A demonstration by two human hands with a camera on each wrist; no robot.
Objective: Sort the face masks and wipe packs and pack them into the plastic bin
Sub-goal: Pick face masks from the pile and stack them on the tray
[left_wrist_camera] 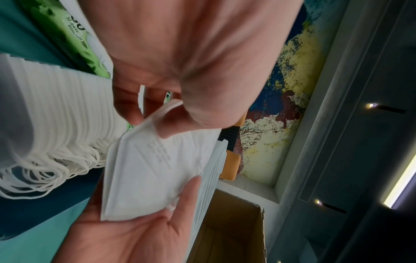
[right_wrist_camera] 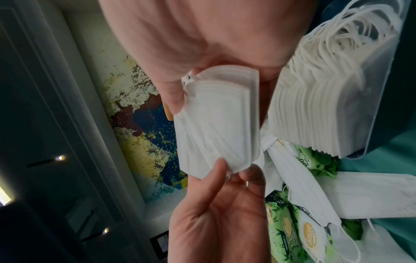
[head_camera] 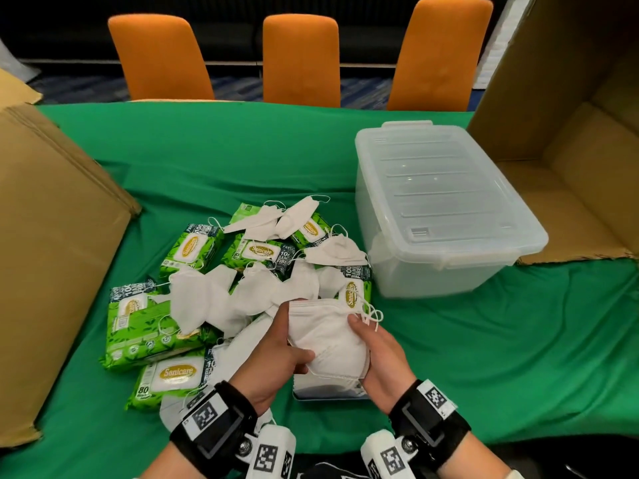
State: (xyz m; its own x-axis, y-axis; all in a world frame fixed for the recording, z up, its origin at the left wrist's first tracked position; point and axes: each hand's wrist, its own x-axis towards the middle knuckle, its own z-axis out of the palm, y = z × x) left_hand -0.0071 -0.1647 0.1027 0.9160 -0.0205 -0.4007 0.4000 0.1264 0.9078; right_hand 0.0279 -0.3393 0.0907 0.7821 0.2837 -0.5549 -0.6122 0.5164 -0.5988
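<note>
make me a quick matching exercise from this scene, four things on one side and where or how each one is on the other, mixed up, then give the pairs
Things:
1. plastic bin
2. white face mask
3. wipe packs
4. orange chairs

Places or states:
A. lined up beyond the table's far edge
B. held between the left hand and the right hand
C. lid on, standing on the green cloth to the right of the pile
D. lying on the cloth mixed with loose masks

Pairs: 1-C, 2-B, 3-D, 4-A
</note>
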